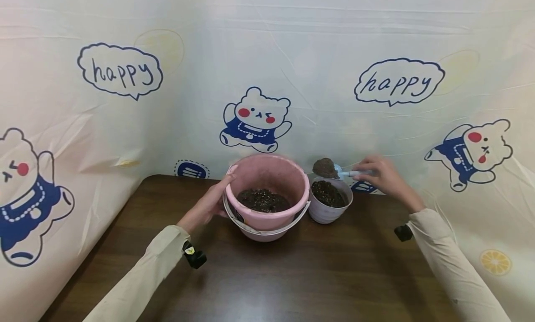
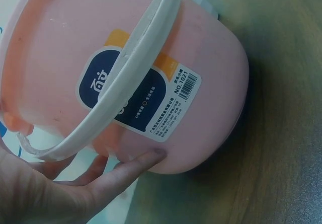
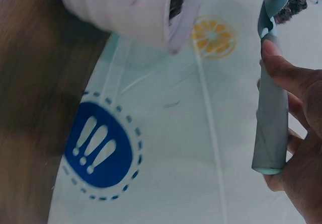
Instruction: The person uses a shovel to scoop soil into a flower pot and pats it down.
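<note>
A pink bucket (image 1: pixel 271 222) with a white handle (image 2: pixel 126 78) stands on the table, dark soil (image 1: pixel 264 200) inside. At its left side my left hand (image 1: pixel 211 202) holds it, thumb at the rim and the other fingers against the outer wall. My right hand (image 1: pixel 382 173) grips the grey-blue handle of a small shovel (image 3: pixel 271 103), thumb along the shaft. The shovel's scoop carries a heap of soil (image 1: pixel 325 167) above the far rim of a white flowerpot (image 1: pixel 327 215). Dark soil (image 1: pixel 329 193) also lies in the pot, which is right beside the bucket.
A brown wooden table (image 1: pixel 267 280) lies under the containers. Behind it hangs a pale curtain (image 1: pixel 317 57) printed with bears and "happy" bubbles, close behind the pot and right hand. A label (image 2: pixel 141 93) shows on the bucket's wall.
</note>
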`<state>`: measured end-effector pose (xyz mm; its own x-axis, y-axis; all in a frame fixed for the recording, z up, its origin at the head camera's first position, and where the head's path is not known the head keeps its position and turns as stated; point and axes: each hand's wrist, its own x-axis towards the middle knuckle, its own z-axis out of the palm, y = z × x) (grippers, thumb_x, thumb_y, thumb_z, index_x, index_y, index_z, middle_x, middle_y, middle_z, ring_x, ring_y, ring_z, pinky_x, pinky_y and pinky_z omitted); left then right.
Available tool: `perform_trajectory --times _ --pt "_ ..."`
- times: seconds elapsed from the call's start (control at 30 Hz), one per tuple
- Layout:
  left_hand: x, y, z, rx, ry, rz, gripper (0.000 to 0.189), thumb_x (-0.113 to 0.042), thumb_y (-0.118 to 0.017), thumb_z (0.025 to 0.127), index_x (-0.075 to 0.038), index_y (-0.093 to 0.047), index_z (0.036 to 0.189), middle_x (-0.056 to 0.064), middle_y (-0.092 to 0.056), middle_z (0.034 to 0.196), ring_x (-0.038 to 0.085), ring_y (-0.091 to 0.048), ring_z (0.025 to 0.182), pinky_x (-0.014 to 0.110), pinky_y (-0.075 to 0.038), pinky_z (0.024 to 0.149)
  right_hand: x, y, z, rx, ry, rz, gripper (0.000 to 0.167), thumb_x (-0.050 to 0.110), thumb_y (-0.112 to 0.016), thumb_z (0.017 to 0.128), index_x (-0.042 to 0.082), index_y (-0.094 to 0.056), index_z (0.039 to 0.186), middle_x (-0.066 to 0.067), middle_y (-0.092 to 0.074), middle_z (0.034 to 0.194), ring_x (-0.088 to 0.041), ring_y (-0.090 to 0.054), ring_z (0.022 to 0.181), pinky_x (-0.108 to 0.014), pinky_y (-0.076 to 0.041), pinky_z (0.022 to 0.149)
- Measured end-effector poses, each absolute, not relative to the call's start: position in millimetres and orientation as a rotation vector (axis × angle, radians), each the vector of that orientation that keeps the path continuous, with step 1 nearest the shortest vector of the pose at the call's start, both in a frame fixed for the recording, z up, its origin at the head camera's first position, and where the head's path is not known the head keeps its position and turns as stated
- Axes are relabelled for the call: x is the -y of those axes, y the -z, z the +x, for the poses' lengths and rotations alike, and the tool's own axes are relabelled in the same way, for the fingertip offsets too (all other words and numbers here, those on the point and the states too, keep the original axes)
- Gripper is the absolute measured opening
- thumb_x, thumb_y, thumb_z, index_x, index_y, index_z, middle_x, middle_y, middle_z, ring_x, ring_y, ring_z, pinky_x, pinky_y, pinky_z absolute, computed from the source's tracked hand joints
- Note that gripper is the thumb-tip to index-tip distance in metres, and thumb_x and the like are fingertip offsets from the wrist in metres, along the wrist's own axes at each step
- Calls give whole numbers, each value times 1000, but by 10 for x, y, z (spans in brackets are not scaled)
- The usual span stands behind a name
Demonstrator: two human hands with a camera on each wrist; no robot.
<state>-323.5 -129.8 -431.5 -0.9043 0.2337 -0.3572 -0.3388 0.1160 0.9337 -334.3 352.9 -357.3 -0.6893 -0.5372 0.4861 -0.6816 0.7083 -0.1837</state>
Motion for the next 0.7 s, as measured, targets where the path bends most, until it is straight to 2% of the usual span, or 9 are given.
perform_trajectory --times 0.13,0.37,0.6,0.7 --pt "1312 4323 -3238 -2008 -1823 -94 90 -68 -45 100 -8 -28 164 28 -38 160 42 -51 135 58 -55 99 -3649 3690 -3366 2556 -450 919 23 2 -84 84 1 -81 106 -13 -75 100 -30 -61 91 -43 -43 78" --pt "1311 4328 -3242 -2004 -1827 -93 88 -66 -44 101 -7 -26 164 29 -38 160 42 -50 134 61 -54 100 -3804 3878 -3405 2496 -433 905 23 -2 -87 78 3 -81 100 -12 -73 96 -28 -58 89 -37 -39 74" --pt "1317 4335 -3249 -1984 -1847 -78 89 -66 -44 101 -7 -27 164 29 -38 160 41 -50 134 61 -54 100 -3878 3936 -3413 2472 -458 825 27 -4 -88 75 4 -81 100 -12 -72 96 -27 -50 88 -36 -23 74" --pt "1310 4336 -3257 -1988 -1840 -89 88 -67 -44 101 -7 -28 164 28 -39 160 41 -50 134 60 -55 99 -3898 3944 -3405 2446 -457 781 27 -5 -87 76 3 -81 101 -13 -71 97 -28 -49 89 -37 -20 75"
